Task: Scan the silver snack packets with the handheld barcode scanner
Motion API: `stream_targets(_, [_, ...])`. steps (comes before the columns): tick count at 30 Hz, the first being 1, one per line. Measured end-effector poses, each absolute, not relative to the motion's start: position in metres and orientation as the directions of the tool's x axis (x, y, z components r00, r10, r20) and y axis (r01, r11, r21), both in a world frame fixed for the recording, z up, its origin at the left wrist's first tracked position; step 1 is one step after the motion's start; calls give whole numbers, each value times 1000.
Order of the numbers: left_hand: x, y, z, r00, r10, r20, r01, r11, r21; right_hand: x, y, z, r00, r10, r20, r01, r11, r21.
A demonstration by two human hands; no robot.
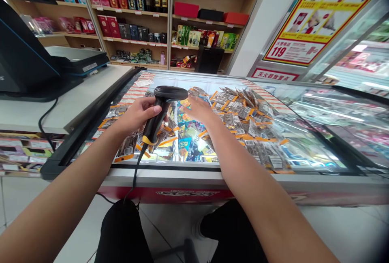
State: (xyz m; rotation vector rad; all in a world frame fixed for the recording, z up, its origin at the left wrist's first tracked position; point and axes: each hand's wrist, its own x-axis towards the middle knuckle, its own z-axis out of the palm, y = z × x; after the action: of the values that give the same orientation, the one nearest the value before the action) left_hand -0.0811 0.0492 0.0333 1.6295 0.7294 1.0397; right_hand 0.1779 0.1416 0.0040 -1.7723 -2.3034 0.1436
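Observation:
My left hand (138, 113) is closed around the handle of a black barcode scanner (162, 107) with a yellow band. Its cable hangs down toward the floor. The scanner's head points away over a chest freezer (188, 169) with a glass lid. My right hand (197, 110) reaches forward with fingers stretched flat over the lid, just right of the scanner, above several orange-striped packets (243, 113) inside the freezer. It holds nothing.
A white counter (75, 101) with a black till unit (27, 60) stands at the left. Wooden shelves (170, 16) with boxes and bottles line the back wall. A second glass freezer (349, 109) and a poster (319, 16) are at the right.

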Motion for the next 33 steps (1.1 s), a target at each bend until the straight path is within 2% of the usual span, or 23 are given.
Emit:
stream_targets(5, [-80, 48, 34, 432, 856, 283, -8, -311, 950, 177, 143, 8, -287, 930, 230, 920, 334, -206])
stream_targets(8, [-79, 47, 36, 426, 861, 278, -13, -301, 954, 181, 140, 10, -300, 930, 211, 905, 347, -246])
stream_targets(10, [-78, 46, 37, 414, 870, 268, -14, -289, 957, 184, 137, 10, -239, 941, 240, 917, 300, -264])
stream_targets(13, [-79, 46, 37, 406, 877, 259, -8, -280, 960, 185, 135, 9, -35, 962, 272, 961, 107, -254])
stream_targets(15, [-80, 47, 36, 418, 869, 266, -13, -286, 958, 185, 135, 8, 38, 977, 211, 970, 15, -244])
stream_targets(17, [-80, 47, 35, 432, 859, 275, -15, -298, 955, 185, 137, 9, 38, 991, 126, 964, -3, -264])
stream_targets(20, [-80, 47, 35, 440, 852, 284, -17, -309, 951, 184, 140, 12, 20, 994, 108, 898, 30, -439])
stream_targets(23, [-80, 46, 34, 439, 852, 284, -22, -306, 952, 180, 141, 13, 24, 979, 201, 700, 127, -703])
stream_targets(25, [-80, 47, 34, 427, 858, 286, -24, -305, 952, 177, 140, 13, 34, 964, 264, 552, 202, -809])
stream_targets(27, [-79, 48, 33, 394, 872, 291, -32, -304, 952, 174, 139, 13, 52, 941, 334, 452, 276, -848])
stream_targets(29, [-78, 50, 32, 348, 892, 289, -46, -292, 955, 172, 137, 14, 69, 910, 409, 426, 344, -837])
stream_targets(33, [-76, 50, 33, 302, 915, 269, -34, -272, 962, 167, 130, 20, -9, 890, 456, 530, 391, -753])
